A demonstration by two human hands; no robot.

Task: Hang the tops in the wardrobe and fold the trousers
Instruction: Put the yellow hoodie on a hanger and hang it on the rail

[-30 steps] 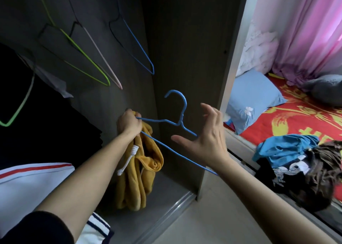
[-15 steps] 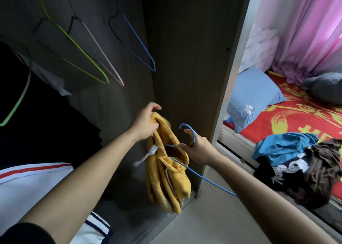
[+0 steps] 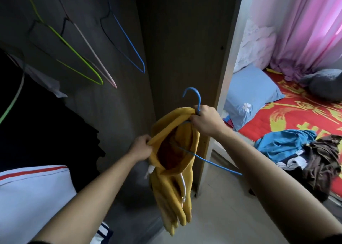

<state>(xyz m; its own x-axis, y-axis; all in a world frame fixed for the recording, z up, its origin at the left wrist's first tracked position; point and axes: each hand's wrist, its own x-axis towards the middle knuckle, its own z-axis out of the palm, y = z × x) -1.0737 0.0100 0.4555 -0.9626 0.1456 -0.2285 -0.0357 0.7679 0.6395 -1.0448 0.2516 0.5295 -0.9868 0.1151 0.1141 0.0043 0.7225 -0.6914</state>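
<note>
Head view: the left hand (image 3: pixel 140 147) comes up from the lower left with its forearm stretched out, fingers curled and pinching the left edge of the yellow hoodie (image 3: pixel 172 184) at its opening. Right of it and slightly higher, the right hand (image 3: pixel 205 121) is closed in a fist round the opposite edge of the opening together with the neck of the blue hanger (image 3: pixel 199 103), whose hook stands up above the knuckles. The two hands hold the opening wide; one wire arm of the hanger runs down inside it, and the other end pokes out toward the lower right, passing behind the right forearm. The rest of the hoodie hangs limp below the hands, at centre frame in front of the wardrobe's side panel (image 3: pixel 185 40), with a white drawstring dangling. At far left, dark clothes (image 3: pixel 37 123) hang in the wardrobe above a white garment with a red stripe (image 3: pixel 33 197). In the upper left, three bare hangers hang side by side: green (image 3: pixel 74 51), pink (image 3: pixel 94 54) and blue (image 3: pixel 129 40). Right of the panel is a bed with a red cover (image 3: pixel 305 118), a light blue pillow (image 3: pixel 253 90) and a pink curtain (image 3: pixel 305 21) behind. A blue top (image 3: pixel 283 143) and a brown garment (image 3: pixel 323 162) lie heaped on the bed's near edge.
</note>
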